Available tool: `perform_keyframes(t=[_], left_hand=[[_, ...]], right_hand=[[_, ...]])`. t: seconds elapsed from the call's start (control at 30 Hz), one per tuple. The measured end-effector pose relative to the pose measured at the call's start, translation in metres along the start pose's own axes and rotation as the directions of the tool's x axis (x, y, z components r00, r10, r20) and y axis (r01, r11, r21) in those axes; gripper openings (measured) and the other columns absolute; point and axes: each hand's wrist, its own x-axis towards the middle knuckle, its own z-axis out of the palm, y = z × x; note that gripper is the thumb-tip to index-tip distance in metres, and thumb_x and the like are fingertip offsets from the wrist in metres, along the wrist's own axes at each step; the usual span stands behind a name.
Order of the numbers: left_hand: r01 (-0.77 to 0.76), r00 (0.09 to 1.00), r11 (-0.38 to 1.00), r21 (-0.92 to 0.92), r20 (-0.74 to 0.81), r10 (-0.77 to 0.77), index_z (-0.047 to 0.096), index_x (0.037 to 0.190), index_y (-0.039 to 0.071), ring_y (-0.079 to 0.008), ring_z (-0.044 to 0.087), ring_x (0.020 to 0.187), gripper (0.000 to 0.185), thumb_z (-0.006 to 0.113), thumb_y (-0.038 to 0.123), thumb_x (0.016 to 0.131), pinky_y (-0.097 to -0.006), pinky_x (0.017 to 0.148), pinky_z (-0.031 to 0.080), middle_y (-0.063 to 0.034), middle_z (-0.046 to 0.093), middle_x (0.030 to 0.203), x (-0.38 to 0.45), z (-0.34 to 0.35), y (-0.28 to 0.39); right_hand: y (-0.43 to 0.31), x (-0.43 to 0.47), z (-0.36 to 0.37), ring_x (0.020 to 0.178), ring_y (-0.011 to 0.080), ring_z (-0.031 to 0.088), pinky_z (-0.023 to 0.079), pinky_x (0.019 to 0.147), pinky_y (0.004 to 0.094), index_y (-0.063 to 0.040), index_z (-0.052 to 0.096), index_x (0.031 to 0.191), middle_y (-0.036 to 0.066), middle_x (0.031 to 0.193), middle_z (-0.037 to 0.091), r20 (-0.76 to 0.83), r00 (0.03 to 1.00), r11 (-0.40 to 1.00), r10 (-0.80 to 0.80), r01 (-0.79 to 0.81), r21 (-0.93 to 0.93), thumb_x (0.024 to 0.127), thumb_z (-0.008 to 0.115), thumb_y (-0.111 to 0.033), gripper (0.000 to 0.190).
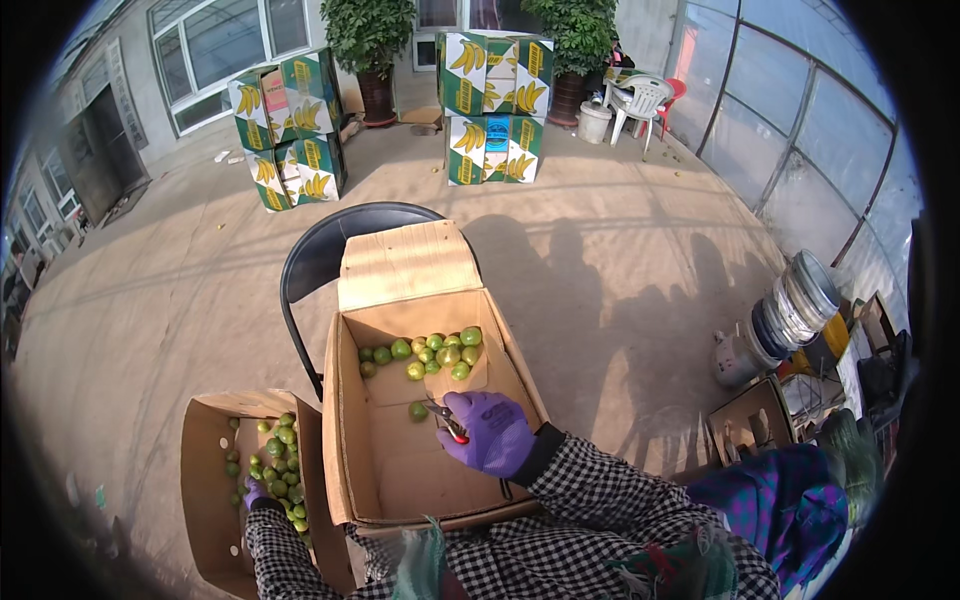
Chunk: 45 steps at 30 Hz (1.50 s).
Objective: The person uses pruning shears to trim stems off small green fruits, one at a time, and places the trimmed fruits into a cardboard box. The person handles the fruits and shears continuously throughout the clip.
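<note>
My right hand (pixel 491 433), in a purple coated glove, grips small pruning shears (pixel 451 426) with red on the handle. It hovers over an open cardboard box (pixel 405 480) in front of me. Inside that box several green and yellowish citrus fruits (pixel 448 355) cluster toward the far side, and a single green fruit (pixel 418 411) lies just left of the shears' blades. My left hand (pixel 256 491), also gloved in purple, reaches down into a second cardboard box (pixel 206 480) at the lower left. Green citrus fruits (pixel 279 457) lie beside its fingers, which are mostly hidden.
A black chair (pixel 315 247) stands behind the near box. Stacked banana cartons (pixel 289 135) and another stack (pixel 495 112) stand farther off by potted plants (pixel 375 90). To the right are stacked metal buckets (pixel 795 307), a cardboard box (pixel 750 420) and a plaid cloth (pixel 772 502).
</note>
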Motion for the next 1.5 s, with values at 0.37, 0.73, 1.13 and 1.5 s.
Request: perform_keyframes(t=[0.37,0.73,1.13,1.5], left_hand=[[-0.971,0.198,0.208,-0.115,0.093,0.976,0.057,0.141,0.000,-0.0215,0.064,0.082,0.050,0.072,0.025,0.099,-0.0364,0.079,0.056,-0.0173,0.065,0.126,-0.279,0.094,0.182],[-0.795,0.451,-0.136,0.590,0.727,0.518,0.054,0.149,0.016,-0.0379,0.050,0.141,0.075,0.080,0.043,0.085,-0.0492,0.113,0.049,-0.0121,0.048,0.156,-0.335,0.270,0.157],[-0.550,0.411,-0.412,0.727,0.665,0.624,0.058,0.139,0.014,-0.0315,0.059,0.133,0.038,0.062,0.025,0.103,-0.0448,0.102,0.055,-0.0107,0.055,0.145,-0.303,0.285,0.147],[-0.604,0.455,-0.361,0.710,0.680,0.575,0.056,0.145,0.017,-0.0278,0.061,0.132,0.037,0.052,0.025,0.108,-0.0451,0.103,0.055,-0.0092,0.057,0.148,-0.287,0.294,0.142]], right_hand=[[-0.006,0.000,-0.005,0.081,0.0351,0.070,0.055,0.075,0.0474,-0.005,0.063,0.111,0.016,0.093,0.072,-0.135,0.989,0.998,-0.061,0.065,0.022,0.091,0.072,-0.032,0.035],[-0.008,-0.001,-0.005,0.091,0.0380,0.070,0.057,0.082,0.0487,-0.002,0.064,0.122,0.019,0.100,0.072,0.032,0.999,0.999,-0.002,0.001,0.054,0.093,0.071,-0.039,0.047],[-0.007,-0.001,0.002,0.087,0.0371,0.070,0.055,0.079,0.0487,-0.004,0.060,0.118,0.018,0.097,0.071,0.025,0.999,0.997,-0.025,0.024,0.069,0.094,0.066,-0.040,0.043],[-0.006,-0.002,0.005,0.089,0.0380,0.069,0.055,0.081,0.0492,-0.004,0.060,0.120,0.020,0.097,0.071,0.072,0.996,0.999,-0.048,0.046,0.029,0.095,0.065,-0.041,0.045]])
